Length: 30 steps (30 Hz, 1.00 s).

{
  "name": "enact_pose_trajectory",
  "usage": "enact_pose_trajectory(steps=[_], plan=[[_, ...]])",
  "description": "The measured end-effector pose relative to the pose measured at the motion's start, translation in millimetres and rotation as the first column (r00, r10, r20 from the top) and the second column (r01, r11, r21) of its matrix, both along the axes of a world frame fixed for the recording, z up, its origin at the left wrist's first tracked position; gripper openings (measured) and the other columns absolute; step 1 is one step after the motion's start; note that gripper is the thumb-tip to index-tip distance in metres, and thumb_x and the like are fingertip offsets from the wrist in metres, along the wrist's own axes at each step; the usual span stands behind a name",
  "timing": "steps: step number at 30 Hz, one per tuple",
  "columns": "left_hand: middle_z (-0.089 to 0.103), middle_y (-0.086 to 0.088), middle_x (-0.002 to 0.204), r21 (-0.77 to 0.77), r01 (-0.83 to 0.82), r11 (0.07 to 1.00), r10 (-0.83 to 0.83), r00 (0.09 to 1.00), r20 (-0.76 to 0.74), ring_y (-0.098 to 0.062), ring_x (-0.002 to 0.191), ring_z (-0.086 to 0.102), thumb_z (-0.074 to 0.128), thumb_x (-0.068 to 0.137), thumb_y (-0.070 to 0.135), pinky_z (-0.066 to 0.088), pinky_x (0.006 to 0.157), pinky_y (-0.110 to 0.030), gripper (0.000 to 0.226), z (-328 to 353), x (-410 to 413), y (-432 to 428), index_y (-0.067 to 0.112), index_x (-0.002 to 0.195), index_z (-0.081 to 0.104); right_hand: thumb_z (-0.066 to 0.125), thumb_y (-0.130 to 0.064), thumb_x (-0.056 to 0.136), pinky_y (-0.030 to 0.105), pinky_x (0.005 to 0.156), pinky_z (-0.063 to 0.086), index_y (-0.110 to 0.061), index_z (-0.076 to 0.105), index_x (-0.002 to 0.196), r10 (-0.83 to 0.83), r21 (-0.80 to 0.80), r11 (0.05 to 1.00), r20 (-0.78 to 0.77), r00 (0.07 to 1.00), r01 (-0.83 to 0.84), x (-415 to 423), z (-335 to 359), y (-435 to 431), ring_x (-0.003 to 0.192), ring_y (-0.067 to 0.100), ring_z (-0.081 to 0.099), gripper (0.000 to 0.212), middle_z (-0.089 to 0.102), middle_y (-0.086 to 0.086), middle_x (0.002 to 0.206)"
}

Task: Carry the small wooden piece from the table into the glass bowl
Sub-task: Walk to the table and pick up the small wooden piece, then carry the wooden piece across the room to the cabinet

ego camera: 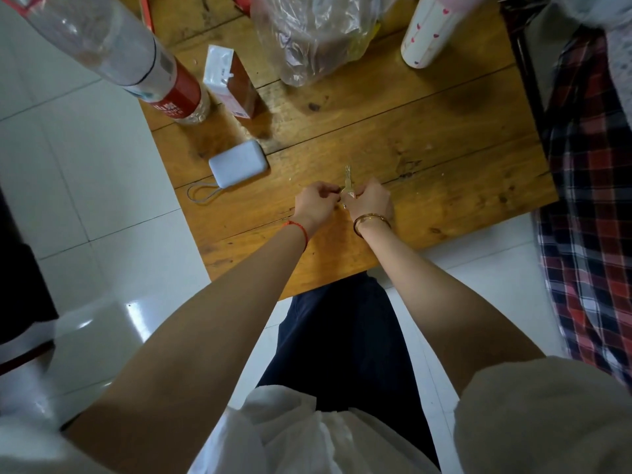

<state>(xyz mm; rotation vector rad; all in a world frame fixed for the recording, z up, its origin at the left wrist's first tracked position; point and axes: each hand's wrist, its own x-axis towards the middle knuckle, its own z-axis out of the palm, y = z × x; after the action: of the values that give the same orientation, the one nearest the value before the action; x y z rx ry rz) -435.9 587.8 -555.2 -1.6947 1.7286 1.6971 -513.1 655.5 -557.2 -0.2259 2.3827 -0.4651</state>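
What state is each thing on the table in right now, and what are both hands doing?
Key: pinched by both hands, blade pointing away, just above the table.
Left hand: fingers closed at the key's head.
Right hand: fingers closed on the key's head.
Bottle: upright, looks nearly empty.
Carton: upright, flap shut.
Power bank: flat, cord looped.
Plastic bag: crumpled, contents unclear.
Cup: upright.
Wooden piece, glass bowl: not visible.

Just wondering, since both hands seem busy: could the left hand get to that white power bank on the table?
Probably yes. The left hand is near the power bank, with only bare table between, though its fingers pinch something by the key.
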Motion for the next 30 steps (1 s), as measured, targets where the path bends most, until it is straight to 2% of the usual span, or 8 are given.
enact_pose_trajectory(steps=[5,9,11,14,16,20,25,30], plan=[[0.071,-0.009,0.119,0.061,-0.030,0.998,0.028,0.999,0.027,-0.025,0.113,0.066,0.059,0.092,0.008,0.054,0.098,-0.033,0.029,-3.1,-1.3,3.2,0.008,0.119,0.068,0.071,-0.024,0.079,0.021,0.050,0.040,-0.007,0.068,0.096,-0.014,-0.020,1.000,0.061,0.998,0.015,-2.1,-8.1,0.1,0.071,0.023,0.060,0.024,0.070,0.012,0.095],[0.069,-0.012,0.123,0.106,-0.067,0.992,0.061,0.997,0.055,-0.026,0.107,0.066,0.057,0.093,0.010,0.052,0.085,-0.030,0.027,-3.2,0.2,6.8,0.008,0.118,0.068,0.071,-0.016,0.079,0.020,0.066,0.046,0.000,0.072,0.090,-0.032,-0.089,0.995,0.148,0.989,0.045,-7.7,-9.7,2.7,0.085,0.023,0.067,0.020,0.073,0.015,0.097],[0.067,-0.014,0.125,0.116,-0.062,0.991,0.055,0.997,0.062,-0.024,0.103,0.065,0.056,0.094,0.011,0.051,0.082,-0.029,0.026,-0.6,-1.9,7.7,0.009,0.117,0.068,0.074,-0.016,0.075,0.027,0.069,0.052,0.003,0.071,0.086,-0.043,-0.119,0.990,0.221,0.974,0.071,-10.0,-7.4,5.3,0.082,0.026,0.067,0.021,0.073,0.016,0.091],[0.065,-0.014,0.129,0.149,-0.043,0.988,0.032,0.997,0.073,-0.029,0.119,0.061,0.055,0.094,0.014,0.052,0.093,-0.035,0.028,8.3,-6.9,9.0,0.010,0.119,0.065,0.074,-0.020,0.075,0.026,0.054,0.047,-0.008,0.067,0.080,-0.096,-0.152,0.975,0.360,0.928,0.160,-13.2,-2.2,13.1,0.057,0.017,0.058,0.015,0.066,0.007,0.072],[0.065,-0.012,0.126,0.132,-0.018,0.991,0.011,0.998,0.056,-0.026,0.112,0.062,0.055,0.094,0.016,0.052,0.092,-0.035,0.030,17.9,-9.2,10.7,0.011,0.122,0.062,0.071,-0.019,0.078,0.022,0.046,0.047,-0.010,0.065,0.075,-0.139,-0.173,0.958,0.418,0.898,0.229,-17.7,5.3,19.7,0.050,0.013,0.055,0.011,0.063,0.004,0.065],[0.066,-0.009,0.099,0.130,-0.004,0.992,0.012,0.998,-0.062,-0.017,0.088,0.061,0.060,0.093,0.017,0.050,0.077,-0.028,0.035,49.2,-13.3,11.9,0.007,0.126,0.061,0.070,-0.010,0.080,0.019,0.053,0.055,-0.011,0.062,0.070,-0.243,-0.247,0.873,0.527,0.814,0.421,-32.1,36.6,29.4,0.057,0.013,0.059,0.012,0.063,0.007,0.068],[0.066,0.002,0.079,0.091,0.013,0.996,0.009,0.971,-0.240,0.002,0.058,0.065,0.067,0.090,0.011,0.051,0.063,-0.014,0.031,103.1,-26.6,20.0,0.005,0.121,0.065,0.066,-0.003,0.082,0.023,0.057,0.051,-0.010,0.060,0.070,-0.258,-0.366,0.762,0.584,0.769,0.534,-49.4,98.0,42.4,0.055,0.015,0.056,0.015,0.060,0.008,0.070],[0.070,0.007,0.081,0.058,0.082,0.995,-0.056,0.932,-0.358,0.003,0.068,0.069,0.067,0.089,0.012,0.052,0.068,-0.014,0.019,166.3,-42.3,32.1,0.015,0.108,0.070,0.066,-0.010,0.083,0.026,0.063,0.052,-0.013,0.063,0.079,-0.293,-0.440,0.664,0.591,0.752,0.605,-58.7,163.9,66.5,0.069,0.018,0.061,0.006,0.065,0.008,0.081]])
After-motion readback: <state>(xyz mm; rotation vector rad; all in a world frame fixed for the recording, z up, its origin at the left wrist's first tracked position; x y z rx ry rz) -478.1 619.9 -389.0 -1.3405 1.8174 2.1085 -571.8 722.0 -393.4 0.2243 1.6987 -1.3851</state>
